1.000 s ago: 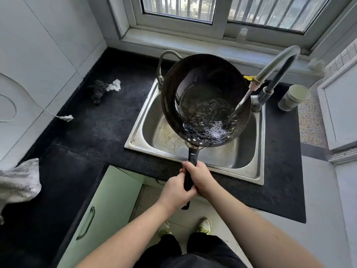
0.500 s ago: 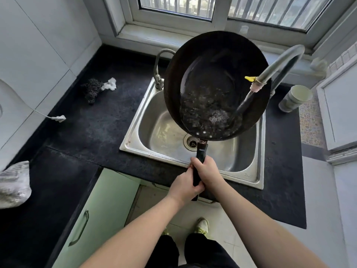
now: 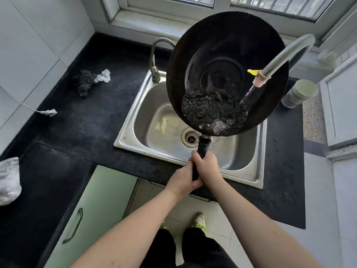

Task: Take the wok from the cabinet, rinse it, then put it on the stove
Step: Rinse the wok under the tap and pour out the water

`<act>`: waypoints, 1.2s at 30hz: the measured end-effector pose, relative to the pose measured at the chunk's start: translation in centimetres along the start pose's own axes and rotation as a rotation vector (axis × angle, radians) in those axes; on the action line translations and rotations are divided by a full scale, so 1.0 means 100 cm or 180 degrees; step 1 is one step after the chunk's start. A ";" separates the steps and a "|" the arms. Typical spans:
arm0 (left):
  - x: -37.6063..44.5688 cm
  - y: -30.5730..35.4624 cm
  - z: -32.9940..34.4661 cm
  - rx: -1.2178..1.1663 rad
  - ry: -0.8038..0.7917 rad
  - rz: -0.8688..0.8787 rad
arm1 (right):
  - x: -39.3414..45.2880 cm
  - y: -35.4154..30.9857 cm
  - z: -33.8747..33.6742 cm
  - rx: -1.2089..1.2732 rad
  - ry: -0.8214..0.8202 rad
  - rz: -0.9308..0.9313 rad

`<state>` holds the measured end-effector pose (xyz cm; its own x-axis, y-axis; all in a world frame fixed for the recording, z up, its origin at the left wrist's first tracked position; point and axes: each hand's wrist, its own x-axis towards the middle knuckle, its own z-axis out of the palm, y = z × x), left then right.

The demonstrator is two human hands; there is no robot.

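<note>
Wok (image 3: pixel 222 60) tilted above the sink (image 3: pixel 135 117), its handle gripped by both the left hand (image 3: pixel 182 179) and right hand (image 3: pixel 207 167), water from the tap (image 3: pixel 286 53) pooling inside; best swirled gently, low rim kept over the basin

Dark round wok (image 3: pixel 216 55), tilted handle-down over the sink, water pooled inside

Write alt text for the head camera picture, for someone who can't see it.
Two hands, left hand and right hand, grip the handle of a dark wok tilted over a steel sink, while a faucet runs water into it, pooling at the low edge.
</note>
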<state>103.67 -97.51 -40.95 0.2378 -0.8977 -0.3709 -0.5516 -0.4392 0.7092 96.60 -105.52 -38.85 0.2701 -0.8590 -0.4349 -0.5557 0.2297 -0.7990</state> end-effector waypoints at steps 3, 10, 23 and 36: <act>0.002 0.002 0.000 -0.0025 -0.0008 0.0044 | 0.002 0.001 -0.001 -0.0005 0.0059 -0.0018; 0.003 0.006 0.002 -0.0241 -0.0072 0.0058 | 0.003 -0.001 -0.004 -0.0129 0.0102 0.0002; 0.001 0.017 0.003 -0.0716 -0.0335 0.0245 | -0.006 -0.004 -0.017 -0.0260 0.0313 0.0082; -0.026 0.024 0.007 -0.1246 -0.0503 0.0237 | -0.034 -0.004 -0.022 -0.0344 0.0259 0.0530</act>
<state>101.12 -96.18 -38.68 0.0665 -0.9243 -0.3759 -0.2103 -0.3812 0.9002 94.14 -103.64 -36.17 0.1058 -0.8484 -0.5187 -0.6696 0.3248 -0.6679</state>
